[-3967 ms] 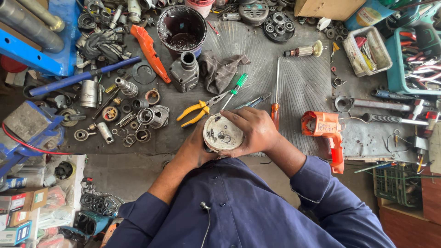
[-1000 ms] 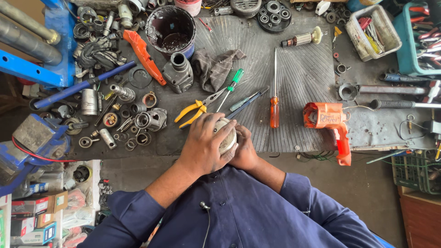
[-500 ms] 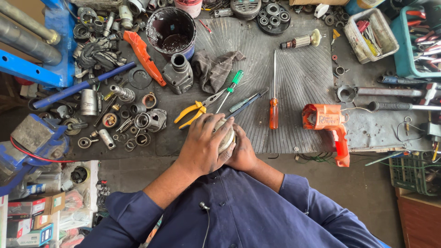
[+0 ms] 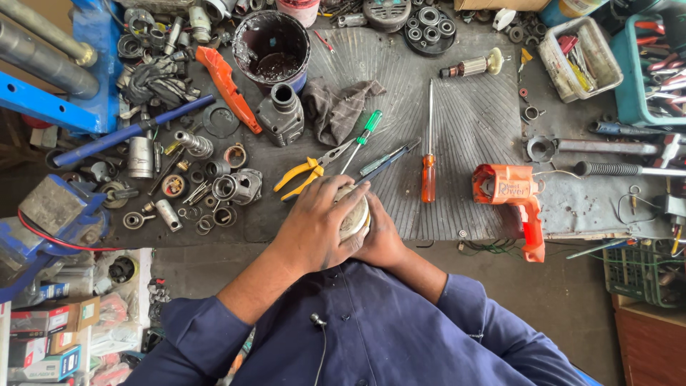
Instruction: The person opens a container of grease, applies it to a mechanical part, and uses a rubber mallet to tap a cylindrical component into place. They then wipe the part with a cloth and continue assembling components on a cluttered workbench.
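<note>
Now both hands hold a round pale part (image 4: 353, 218) at the near edge of the bench (image 4: 471, 121). The left hand (image 4: 318, 225) lies over it, fingers (image 4: 341, 194) pressed together and curved across its top, so most of it is hidden. The right hand (image 4: 382, 239) cups it from under and from the side; its fingers cannot be seen, so whether they are spread or closed is not possible to tell. Just beyond the left fingertips lie yellow pliers (image 4: 304, 175), with a green screwdriver (image 4: 361, 136) behind them. To the right of the fingers, near, is an orange screwdriver (image 4: 428, 175) (its shaft points away from the person). Farther right, well apart, rests an orange drill housing (image 4: 511, 196). Left of the fingers are scattered rings and bearings (image 4: 207, 196), and beyond them a dark bucket (image 4: 271, 43).
</note>
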`<state>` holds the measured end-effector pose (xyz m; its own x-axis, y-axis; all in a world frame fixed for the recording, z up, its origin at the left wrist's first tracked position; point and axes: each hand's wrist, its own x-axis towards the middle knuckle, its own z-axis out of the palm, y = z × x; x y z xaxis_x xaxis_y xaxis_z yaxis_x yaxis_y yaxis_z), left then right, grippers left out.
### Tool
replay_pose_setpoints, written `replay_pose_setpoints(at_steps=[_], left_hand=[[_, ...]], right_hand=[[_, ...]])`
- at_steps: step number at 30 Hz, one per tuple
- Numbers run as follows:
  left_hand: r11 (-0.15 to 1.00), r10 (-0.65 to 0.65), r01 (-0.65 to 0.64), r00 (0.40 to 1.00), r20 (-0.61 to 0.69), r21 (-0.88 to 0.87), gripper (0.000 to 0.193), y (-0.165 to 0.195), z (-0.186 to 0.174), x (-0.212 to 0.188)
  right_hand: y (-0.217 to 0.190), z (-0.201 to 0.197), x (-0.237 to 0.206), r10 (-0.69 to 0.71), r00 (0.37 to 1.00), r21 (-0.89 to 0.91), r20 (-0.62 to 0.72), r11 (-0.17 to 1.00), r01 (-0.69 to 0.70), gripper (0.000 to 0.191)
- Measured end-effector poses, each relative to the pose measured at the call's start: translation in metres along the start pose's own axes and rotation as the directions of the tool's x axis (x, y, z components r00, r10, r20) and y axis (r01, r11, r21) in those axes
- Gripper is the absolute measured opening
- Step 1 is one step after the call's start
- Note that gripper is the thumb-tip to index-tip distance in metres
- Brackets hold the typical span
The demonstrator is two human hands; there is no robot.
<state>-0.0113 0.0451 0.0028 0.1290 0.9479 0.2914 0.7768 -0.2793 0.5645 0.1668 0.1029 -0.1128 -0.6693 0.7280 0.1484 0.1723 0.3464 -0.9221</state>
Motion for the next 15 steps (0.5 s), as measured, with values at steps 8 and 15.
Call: replay_pose_setpoints(at_steps=[8,15], left_hand=[[0.996,0.006,0.006,0.992,0.124,-0.094,0.076,-0.006,-0.014,0.011],[0.999,-0.032,0.033,0.994,0.101,-0.009,0.076,0.0,-0.008,0.012]], right_hand=[[0.001,-0.014,0.005,0.003,0.997,0.026,0.077,1.0,-0.005,0.108],[-0.006,-0.017,0.008,-0.01,0.995,0.035,0.102,0.999,0.006,0.109]])
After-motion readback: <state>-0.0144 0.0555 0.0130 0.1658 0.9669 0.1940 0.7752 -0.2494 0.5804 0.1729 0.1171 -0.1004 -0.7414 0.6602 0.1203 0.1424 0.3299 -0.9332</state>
